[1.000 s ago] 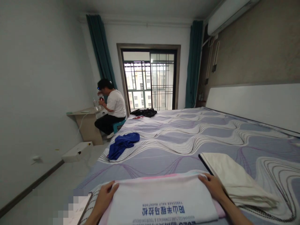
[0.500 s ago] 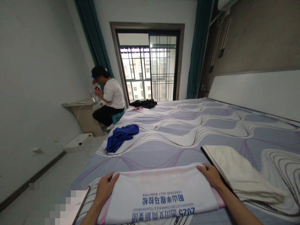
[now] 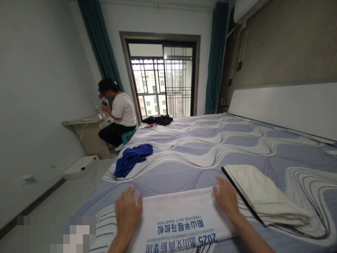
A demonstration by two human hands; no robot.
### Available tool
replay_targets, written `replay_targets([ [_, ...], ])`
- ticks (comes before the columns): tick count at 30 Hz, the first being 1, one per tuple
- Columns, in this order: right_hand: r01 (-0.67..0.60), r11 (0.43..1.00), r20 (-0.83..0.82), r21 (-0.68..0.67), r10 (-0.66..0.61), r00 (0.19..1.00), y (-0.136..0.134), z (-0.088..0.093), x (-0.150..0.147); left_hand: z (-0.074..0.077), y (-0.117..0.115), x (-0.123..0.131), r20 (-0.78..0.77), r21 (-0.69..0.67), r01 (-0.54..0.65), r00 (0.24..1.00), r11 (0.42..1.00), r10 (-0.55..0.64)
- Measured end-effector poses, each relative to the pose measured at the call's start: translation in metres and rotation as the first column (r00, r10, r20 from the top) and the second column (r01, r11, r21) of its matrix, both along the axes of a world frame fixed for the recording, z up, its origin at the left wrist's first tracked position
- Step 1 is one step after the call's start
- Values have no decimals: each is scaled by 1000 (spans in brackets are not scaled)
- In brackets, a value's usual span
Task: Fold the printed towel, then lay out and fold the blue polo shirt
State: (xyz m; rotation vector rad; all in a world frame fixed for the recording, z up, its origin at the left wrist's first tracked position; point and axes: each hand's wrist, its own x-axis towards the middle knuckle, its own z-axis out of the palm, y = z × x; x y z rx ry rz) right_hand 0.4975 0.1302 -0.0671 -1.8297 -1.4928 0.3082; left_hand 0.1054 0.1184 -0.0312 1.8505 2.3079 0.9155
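Observation:
A folded white T-shirt (image 3: 181, 211) with blue printed lettering, upside down to me, lies on the bed in front of me. My left hand (image 3: 129, 211) rests at its left edge, fingers stretched forward and slightly apart. At the opposite edge, my right hand (image 3: 226, 196) touches the far right corner with its fingers extended. Neither hand grips the cloth. Right of my right hand lies a folded cream-coloured garment (image 3: 260, 189) with a dark edge. The near end of the T-shirt runs out of the picture.
Farther left on the bed (image 3: 189, 154) lies a crumpled blue garment (image 3: 134, 158). Dark clothing (image 3: 160, 120) sits at the far edge. Another person (image 3: 122, 109) sits on a teal stool (image 3: 127, 136) by a small desk (image 3: 92, 133). A white box (image 3: 80, 168) stands on the floor.
Both hands have let go of the T-shirt's far corners, and their fingers have straightened. My left hand has moved to the right, against the shirt's side. The view has shifted slightly.

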Motion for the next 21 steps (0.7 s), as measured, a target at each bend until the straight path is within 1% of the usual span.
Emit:
replay_targets([
  [1,-87,995,125,44,81,989,-11,-2,-30,-6,-5,25,-91,42,164,983,986,-160],
  [2,-194,980,221,49,179,959,-22,-6,-61,-13,-10,49,-155,31,307,942,951,-299],
  [3,-301,953,283,23,282,917,-34,-10,-90,-23,-15,71,-191,-27,404,896,914,-402],
  [4,-372,928,316,-14,358,879,-44,-16,-115,-32,-19,89,-216,-94,467,852,879,-476],
  [5,-402,914,330,-46,394,858,-52,-21,-134,-40,-22,101,-235,-144,491,826,859,-512],
  [6,-417,906,336,-71,415,845,-57,-24,-146,-47,-25,109,-249,-185,486,817,854,-520],
  [7,-414,906,337,-92,419,843,-60,-27,-151,-51,-26,111,-264,-208,465,820,860,-507],
  [8,-399,910,340,-109,411,846,-60,-27,-150,-52,-26,110,-277,-220,434,831,874,-483],
  [10,-352,925,355,-146,381,854,-52,-24,-132,-47,-22,99,-295,-237,364,856,901,-424],
  [13,-230,949,396,-215,301,868,-36,-16,-88,-36,-14,71,-330,-260,267,879,928,-345],
  [15,-129,962,429,-241,224,875,-28,-15,-56,-33,-9,50,-363,-262,198,887,945,-287],
  [18,-8,970,466,-243,124,876,-24,-22,-10,-33,-7,15,-404,-282,118,886,952,-229],
  [21,53,972,486,-228,67,871,-26,-35,27,-33,-10,-18,-418,-322,40,891,946,-179],
])
